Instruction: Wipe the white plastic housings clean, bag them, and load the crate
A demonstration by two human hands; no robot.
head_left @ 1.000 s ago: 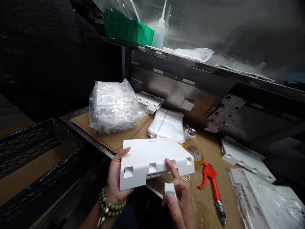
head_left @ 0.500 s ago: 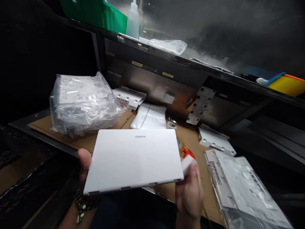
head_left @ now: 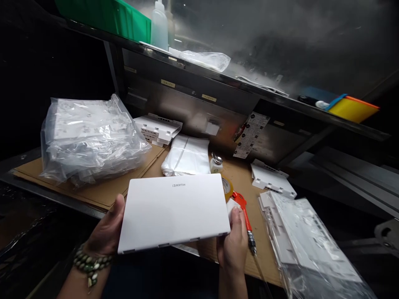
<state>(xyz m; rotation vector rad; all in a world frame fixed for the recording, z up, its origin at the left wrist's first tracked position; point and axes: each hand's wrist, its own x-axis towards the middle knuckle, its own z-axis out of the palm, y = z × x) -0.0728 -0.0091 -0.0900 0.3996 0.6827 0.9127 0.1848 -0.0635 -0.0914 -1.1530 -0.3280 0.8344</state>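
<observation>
A flat white plastic cover (head_left: 174, 214) with HUAWEI printed upside down near its far edge is held level in front of me. My left hand (head_left: 107, 228), with a beaded bracelet on the wrist, grips its left edge, thumb raised at the side and other fingers hidden. At the right edge, my right hand (head_left: 234, 236) supports the cover and pinches a small white piece (head_left: 231, 205), perhaps folded cloth or paper. Just beyond that hand lie a red-handled tool (head_left: 245, 209) with a cable and a roll of yellow tape (head_left: 227, 187).
Bagged white parts (head_left: 90, 137) stand on cardboard at left; another bagged stack (head_left: 308, 236) lies at right. Flat plastic bags (head_left: 187, 155), a small pump bottle (head_left: 216, 163) and loose white housings (head_left: 158, 128) sit behind. A shelf above carries a green bin (head_left: 106, 18).
My view has shifted, so the bench appears further left. The cover sits slightly lower against the bench, and more of the red tool shows beside my right hand. Both hands keep their hold.
</observation>
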